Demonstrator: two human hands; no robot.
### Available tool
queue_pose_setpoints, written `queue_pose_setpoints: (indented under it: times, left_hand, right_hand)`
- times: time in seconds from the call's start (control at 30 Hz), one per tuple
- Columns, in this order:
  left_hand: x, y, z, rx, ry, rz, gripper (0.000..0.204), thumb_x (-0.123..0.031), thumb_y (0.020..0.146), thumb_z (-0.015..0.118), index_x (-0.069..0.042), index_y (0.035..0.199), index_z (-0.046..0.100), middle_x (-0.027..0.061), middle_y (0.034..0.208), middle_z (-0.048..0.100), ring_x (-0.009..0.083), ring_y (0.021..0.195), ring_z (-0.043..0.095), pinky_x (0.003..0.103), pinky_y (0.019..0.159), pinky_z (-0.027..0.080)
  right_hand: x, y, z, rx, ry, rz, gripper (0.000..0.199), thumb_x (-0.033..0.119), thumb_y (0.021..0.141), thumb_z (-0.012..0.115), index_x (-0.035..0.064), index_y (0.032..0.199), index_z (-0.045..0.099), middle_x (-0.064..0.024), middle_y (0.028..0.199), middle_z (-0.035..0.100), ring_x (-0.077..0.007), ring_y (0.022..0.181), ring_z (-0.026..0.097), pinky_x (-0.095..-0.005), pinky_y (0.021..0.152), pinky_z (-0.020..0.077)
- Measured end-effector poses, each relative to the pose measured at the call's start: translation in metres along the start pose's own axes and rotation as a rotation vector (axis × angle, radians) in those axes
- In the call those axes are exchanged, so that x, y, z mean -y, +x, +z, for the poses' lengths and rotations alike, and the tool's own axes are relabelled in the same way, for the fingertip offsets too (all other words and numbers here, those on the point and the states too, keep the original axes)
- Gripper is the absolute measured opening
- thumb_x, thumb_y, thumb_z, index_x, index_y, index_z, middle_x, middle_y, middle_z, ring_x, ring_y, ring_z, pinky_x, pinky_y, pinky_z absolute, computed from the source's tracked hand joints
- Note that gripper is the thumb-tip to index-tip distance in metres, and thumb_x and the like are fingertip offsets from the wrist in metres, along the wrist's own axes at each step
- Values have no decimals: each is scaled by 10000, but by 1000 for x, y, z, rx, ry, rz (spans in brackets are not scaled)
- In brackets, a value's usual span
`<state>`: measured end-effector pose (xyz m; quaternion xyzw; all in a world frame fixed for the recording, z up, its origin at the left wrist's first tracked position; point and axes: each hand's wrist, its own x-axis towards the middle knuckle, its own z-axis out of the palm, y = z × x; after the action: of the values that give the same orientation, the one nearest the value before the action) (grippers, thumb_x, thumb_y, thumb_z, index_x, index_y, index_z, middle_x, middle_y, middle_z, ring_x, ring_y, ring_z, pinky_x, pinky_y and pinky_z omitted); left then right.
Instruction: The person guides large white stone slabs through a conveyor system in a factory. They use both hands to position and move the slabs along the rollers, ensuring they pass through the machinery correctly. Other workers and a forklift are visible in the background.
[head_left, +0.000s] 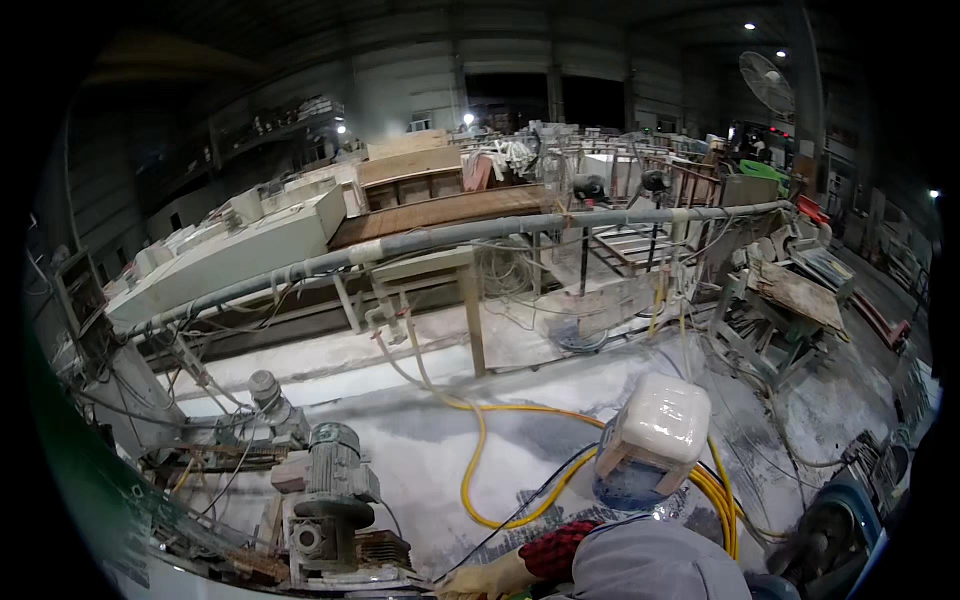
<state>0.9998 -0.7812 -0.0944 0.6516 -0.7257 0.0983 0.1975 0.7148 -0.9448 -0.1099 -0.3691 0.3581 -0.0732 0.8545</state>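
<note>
My right hand (487, 580) wears a pale yellow glove with a red and black checked cuff and a grey sleeve (650, 562). It sits at the very bottom edge, pointing left and partly cut off, so its fingers are hard to read. A thin black cable (530, 497) runs across the dusty floor toward it. Just beyond the sleeve a white boxy container (660, 425) sits on a blue drum (622, 488). My left hand is out of sight.
Yellow hoses (478, 455) loop over the white dusty floor. A grey electric motor (335, 468) and machine parts stand at lower left. A long grey pipe (500, 231) crosses in front of benches and slabs. A cluttered workbench (795, 292) and a fan (766, 82) are on the right.
</note>
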Motion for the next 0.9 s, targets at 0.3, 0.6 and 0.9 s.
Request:
queue_pose_setpoints:
  times: [0.3,0.6,0.9]
  left_hand:
    - [-9,0,-15,-162,13,127,441,-374,1048,709,-82,1378,706,240,1334,707,453,1218,656,583,1055,504]
    - [-37,-141,-94,143,194,-558,470,-230,1118,584,-63,1557,576,248,1622,525,437,1516,465,584,1254,349]
    - [-243,-316,-128,-65,497,-1221,463,-288,1098,617,-6,1465,626,283,1456,630,455,1340,585,536,1129,468]
  right_hand:
    - [-14,-8,0,-4,-53,17,510,428,1056,707,-16,1304,677,-140,1044,801,-184,802,731,-329,694,589]
    - [-3,-11,50,168,-571,-43,532,455,1054,676,-32,1260,726,-125,1047,811,-184,889,742,-340,777,600]
    - [86,-22,116,452,-1656,-1221,478,179,878,682,34,1324,593,-169,1318,624,-391,1263,596,-476,1096,479]
